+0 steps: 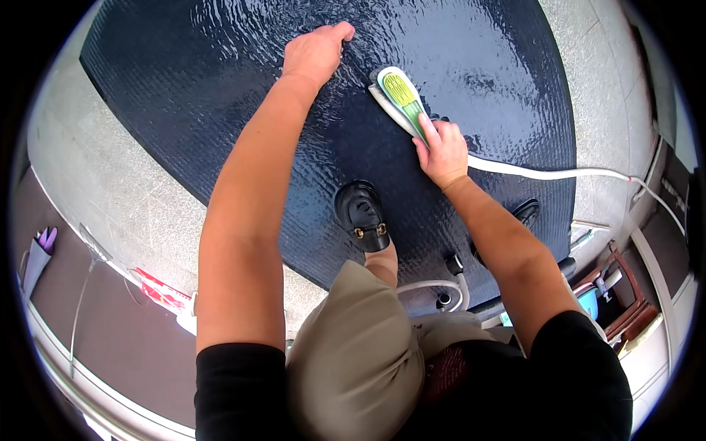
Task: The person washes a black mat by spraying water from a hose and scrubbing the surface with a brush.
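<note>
A green and white brush (401,92) lies along my right hand (445,151), whose fingers are closed around its handle. Beneath the brush, the pale end of a white hose (393,110) pokes out. My left hand (315,55) hovers or rests over the wet dark mat (162,81), up and left of the brush. Its fingers are curled in, and whether anything is inside them is hidden. Rippled water covers the mat around both hands.
Black loafers (360,209) are on my feet, standing on the mat. The white hose (529,170) runs off to the right. Behind me are a grey tube (434,285) and a brown wooden frame (625,287). A red and white package (162,290) sits at the left.
</note>
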